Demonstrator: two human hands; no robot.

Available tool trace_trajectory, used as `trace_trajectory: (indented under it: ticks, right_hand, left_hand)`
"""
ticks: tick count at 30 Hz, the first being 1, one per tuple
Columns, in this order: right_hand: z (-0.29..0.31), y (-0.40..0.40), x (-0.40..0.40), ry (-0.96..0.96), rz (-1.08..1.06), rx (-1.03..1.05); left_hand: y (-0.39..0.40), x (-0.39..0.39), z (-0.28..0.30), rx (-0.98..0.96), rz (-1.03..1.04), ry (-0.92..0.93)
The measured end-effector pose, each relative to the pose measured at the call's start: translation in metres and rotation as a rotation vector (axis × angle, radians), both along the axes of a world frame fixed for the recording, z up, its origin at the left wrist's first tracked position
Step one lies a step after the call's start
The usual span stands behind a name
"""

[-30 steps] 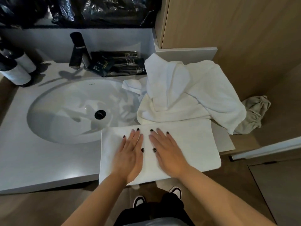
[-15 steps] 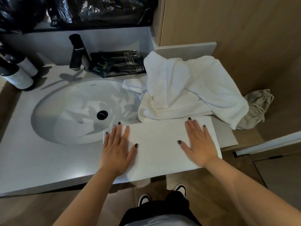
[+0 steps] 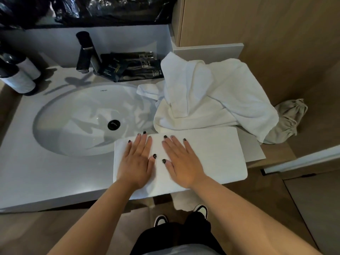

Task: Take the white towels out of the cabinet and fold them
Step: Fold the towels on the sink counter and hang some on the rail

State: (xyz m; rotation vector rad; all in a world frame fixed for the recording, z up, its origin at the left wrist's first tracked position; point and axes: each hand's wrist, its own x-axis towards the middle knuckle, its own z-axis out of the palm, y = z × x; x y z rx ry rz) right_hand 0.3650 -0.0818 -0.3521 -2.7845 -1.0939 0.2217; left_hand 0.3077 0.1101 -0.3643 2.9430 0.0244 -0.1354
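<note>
Head view: folded towel (image 3: 211, 155) long axis left-right on counter edge; both hands (image 3: 160, 162) flat, pressing it.

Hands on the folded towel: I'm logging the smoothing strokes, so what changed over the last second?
Both hands, left hand and right hand, swept apart, then returned together mid-towel, flat. Nothing gripped. Towel, pile and sink stayed.
</note>
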Motion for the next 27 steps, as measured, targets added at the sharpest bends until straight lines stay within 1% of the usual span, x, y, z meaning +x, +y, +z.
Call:
trace_trajectory:
  ticks: [4,8,10,12,13,14,16,17,19,20,22,23,25,27]
  right_hand:
    - [-0.008,-0.032,0.014,0.014,-0.113,-0.045]
    - [-0.007,-0.083,0.027,0.024,-0.359,-0.116]
    - [0.0,-0.101,0.033,0.062,-0.388,-0.17]
    - [0.009,-0.103,0.036,0.126,-0.391,-0.2]
    - [0.014,-0.098,0.035,0.153,-0.41,-0.17]
    - [0.019,-0.09,0.03,0.161,-0.435,-0.094]
    - [0.025,-0.071,0.007,0.158,-0.471,0.185]
    - [0.028,-0.06,-0.011,0.183,-0.473,0.349]
    - [0.034,-0.036,-0.051,0.313,-0.473,0.635]
    - [0.036,-0.023,-0.068,0.396,-0.492,0.735]
    - [0.036,0.0,-0.093,0.574,-0.62,0.872]
    - [0.034,0.009,-0.1,0.693,-0.716,0.919]
    - [0.029,0.021,-0.11,1.007,-0.904,0.97]
    - [0.025,0.027,-0.118,1.304,-1.089,0.943]
  left_hand:
    - [0.003,-0.002,-0.003,-0.006,0.03,-0.013]
    - [0.006,-0.01,-0.002,0.004,0.116,-0.006]
    - [0.009,-0.018,0.0,-0.011,0.138,0.001]
    - [0.013,-0.029,0.004,-0.055,0.156,-0.007]
    - [0.015,-0.037,0.006,-0.105,0.17,-0.023]
    - [0.016,-0.045,0.007,-0.175,0.19,-0.047]
    - [0.017,-0.066,0.008,-0.351,0.277,-0.11]
    - [0.016,-0.077,0.009,-0.45,0.361,-0.143]
    - [0.007,-0.099,0.01,-0.63,0.562,-0.225]
    - [0.001,-0.109,0.011,-0.689,0.651,-0.28]
    - [-0.012,-0.124,0.011,-0.785,0.815,-0.348]
    - [-0.017,-0.128,0.011,-0.858,0.914,-0.349]
    - [-0.023,-0.13,0.013,-1.021,1.111,-0.296]
    - [-0.024,-0.127,0.016,-1.15,1.227,-0.205]
